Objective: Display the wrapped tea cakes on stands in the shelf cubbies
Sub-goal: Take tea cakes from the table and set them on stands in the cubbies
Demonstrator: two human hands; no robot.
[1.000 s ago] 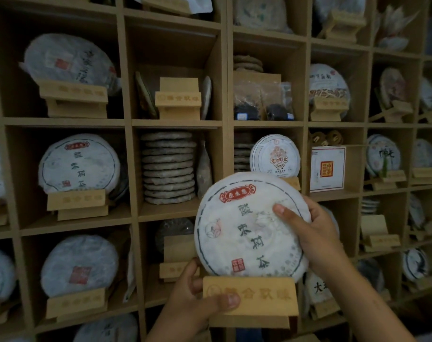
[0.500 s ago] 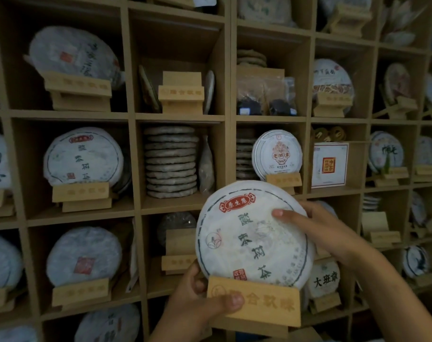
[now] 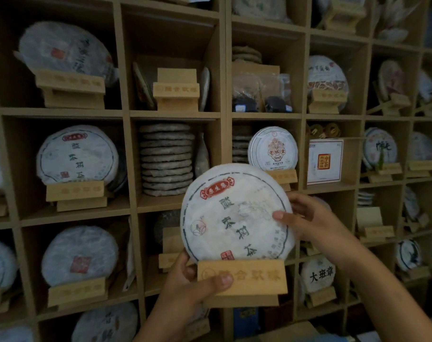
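Note:
A white paper-wrapped tea cake (image 3: 234,213) with a red label and green characters sits upright on a light wooden stand (image 3: 244,280), held in the air in front of the wooden shelf (image 3: 226,95). My left hand (image 3: 192,282) grips the stand from the lower left, thumb across its front plate. My right hand (image 3: 308,218) holds the cake's right edge, thumb on its face and fingers behind it. Behind the cake, an empty stand (image 3: 169,250) sits in the lower middle cubby.
The cubbies around hold other wrapped tea cakes on stands (image 3: 76,156), a stack of bare cakes (image 3: 166,159), an empty stand (image 3: 176,88) in the upper middle cubby, a white box (image 3: 324,160) and dark packets (image 3: 259,95).
The cake and stand have risen slightly and moved closer to the shelf with both hands. My right thumb has slid a little further onto the cake's face.

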